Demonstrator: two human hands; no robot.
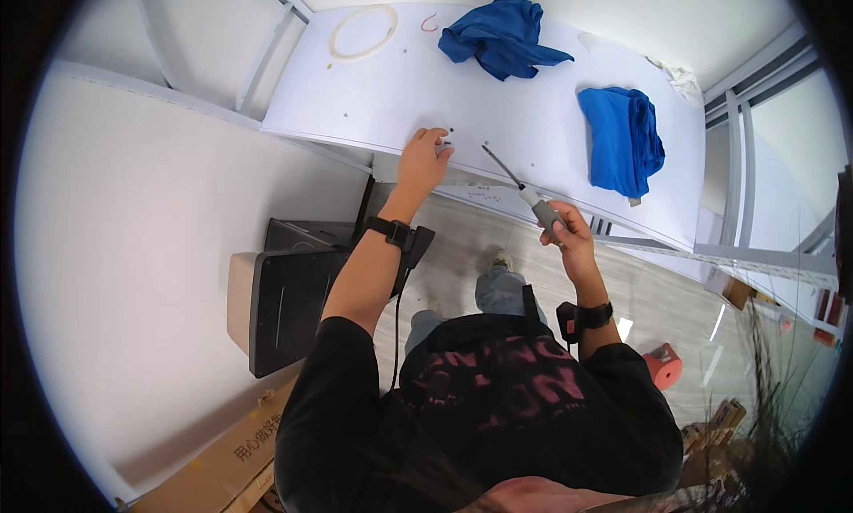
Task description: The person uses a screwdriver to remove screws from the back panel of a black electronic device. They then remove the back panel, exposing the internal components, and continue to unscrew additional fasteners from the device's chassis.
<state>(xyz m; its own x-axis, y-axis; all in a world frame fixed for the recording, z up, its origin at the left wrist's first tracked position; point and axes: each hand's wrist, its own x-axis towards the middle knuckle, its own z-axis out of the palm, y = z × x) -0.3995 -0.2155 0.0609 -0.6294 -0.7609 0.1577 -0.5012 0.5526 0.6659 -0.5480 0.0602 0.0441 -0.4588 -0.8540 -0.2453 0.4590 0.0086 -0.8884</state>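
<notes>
Over the front edge of the white table (382, 104), my left hand (425, 162) is bent, with thumb and fingers curled together around a small dark piece (447, 143). It is too small to name for certain. Another tiny dark piece (451, 130) lies on the tabletop just beyond the fingertips. My right hand (569, 231) is closed around the grey handle of a screwdriver (546, 213). Its dark shaft slants up and left over the table, with the tip a short way right of my left hand.
Two blue cloths, one crumpled (506, 38) and one folded (622, 140), lie on the table beside a pale ring (364, 31) and several tiny bits. Left of me is a black-topped box (298, 304); a cardboard box (231, 451) lies lower left. A red roll (663, 366) sits at right.
</notes>
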